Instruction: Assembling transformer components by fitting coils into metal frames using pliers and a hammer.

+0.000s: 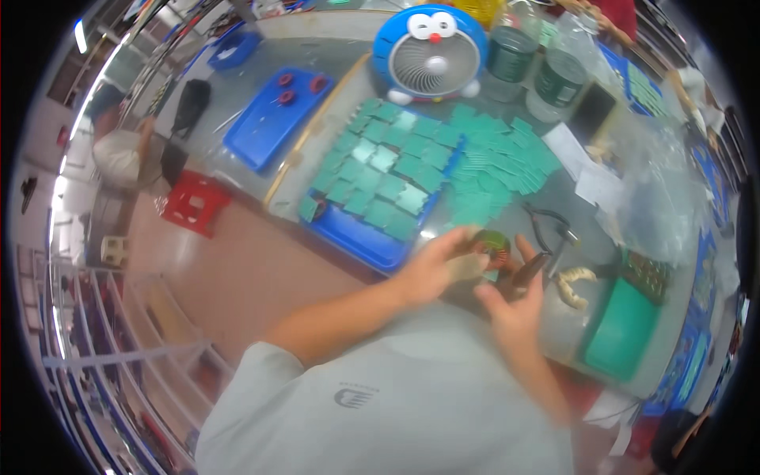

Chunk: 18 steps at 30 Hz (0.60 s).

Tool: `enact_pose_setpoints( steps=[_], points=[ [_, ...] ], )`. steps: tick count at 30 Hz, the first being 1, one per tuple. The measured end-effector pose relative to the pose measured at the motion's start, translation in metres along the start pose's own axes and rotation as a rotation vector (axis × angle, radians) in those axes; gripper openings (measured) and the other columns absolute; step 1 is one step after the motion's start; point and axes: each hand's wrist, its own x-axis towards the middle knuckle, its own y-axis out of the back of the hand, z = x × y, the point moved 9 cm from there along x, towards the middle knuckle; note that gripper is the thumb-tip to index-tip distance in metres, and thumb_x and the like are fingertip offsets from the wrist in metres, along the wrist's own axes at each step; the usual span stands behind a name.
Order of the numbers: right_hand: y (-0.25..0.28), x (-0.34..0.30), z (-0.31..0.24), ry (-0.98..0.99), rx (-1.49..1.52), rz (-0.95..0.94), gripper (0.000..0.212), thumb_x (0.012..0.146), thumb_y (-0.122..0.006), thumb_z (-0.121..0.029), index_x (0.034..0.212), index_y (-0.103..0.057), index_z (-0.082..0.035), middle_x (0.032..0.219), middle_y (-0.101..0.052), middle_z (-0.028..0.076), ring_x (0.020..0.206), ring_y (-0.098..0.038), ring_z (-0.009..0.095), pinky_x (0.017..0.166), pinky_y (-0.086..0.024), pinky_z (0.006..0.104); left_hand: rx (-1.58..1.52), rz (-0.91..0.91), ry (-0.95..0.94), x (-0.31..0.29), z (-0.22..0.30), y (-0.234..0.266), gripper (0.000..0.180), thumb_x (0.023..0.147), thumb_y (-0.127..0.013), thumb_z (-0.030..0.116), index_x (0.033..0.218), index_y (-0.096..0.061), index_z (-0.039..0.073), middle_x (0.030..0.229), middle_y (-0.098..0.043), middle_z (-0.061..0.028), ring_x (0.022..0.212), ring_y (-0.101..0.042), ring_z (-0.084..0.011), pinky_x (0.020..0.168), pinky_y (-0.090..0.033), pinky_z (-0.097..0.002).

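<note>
In front of my body, my left hand (431,269) pinches a ring-shaped coil (494,250) with reddish-brown winding and a greenish outer edge. My right hand (514,309) is closed round a dark brown, narrow-tipped object (529,272) beside the coil; blur hides its exact kind. Beyond my left hand lies a blue tray (360,247) covered with rows of small green pieces (380,158). A loose heap of similar green pieces (503,162) sits to the right of it. Dark-handled pliers (542,226) rest on the bench past my right hand.
A cream curved piece (576,286) and a green bin (623,328) are at the right. Behind stand a blue cartoon-faced fan (431,59) and two large bottles (511,59). Another blue tray (265,131) holds red rings. A red stool (194,204) and another person (127,154) are left.
</note>
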Motion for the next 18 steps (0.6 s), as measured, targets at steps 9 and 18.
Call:
enact_pose_setpoints(
  steps=[9, 18],
  points=[
    [0.012, 0.003, 0.015, -0.054, -0.116, 0.0, 0.084, 0.084, -0.084, -0.001, 0.155, -0.04, -0.002, 0.143, -0.058, 0.011, 0.104, -0.058, 0.013, 0.088, -0.054, 0.0298, 1.201, 0.594, -0.188, -0.12, 0.108, 0.132, 0.044, 0.088, -0.078, 0.015, 0.13, -0.065, 0.007, 0.112, -0.067, -0.0099, 0.104, -0.066, -0.0253, 0.085, -0.056, -0.0402],
    [0.019, -0.009, 0.017, -0.103, -0.127, -0.029, 0.08, 0.084, -0.085, -0.004, 0.153, -0.043, -0.002, 0.141, -0.059, 0.011, 0.1, -0.059, 0.012, 0.086, -0.053, 0.0283, 2.042, 0.874, -0.116, -0.113, 0.109, 0.15, 0.04, 0.074, -0.087, 0.027, 0.108, -0.071, 0.014, 0.112, -0.066, -0.0086, 0.11, -0.059, -0.0337, 0.094, -0.043, -0.0485]
  ],
)
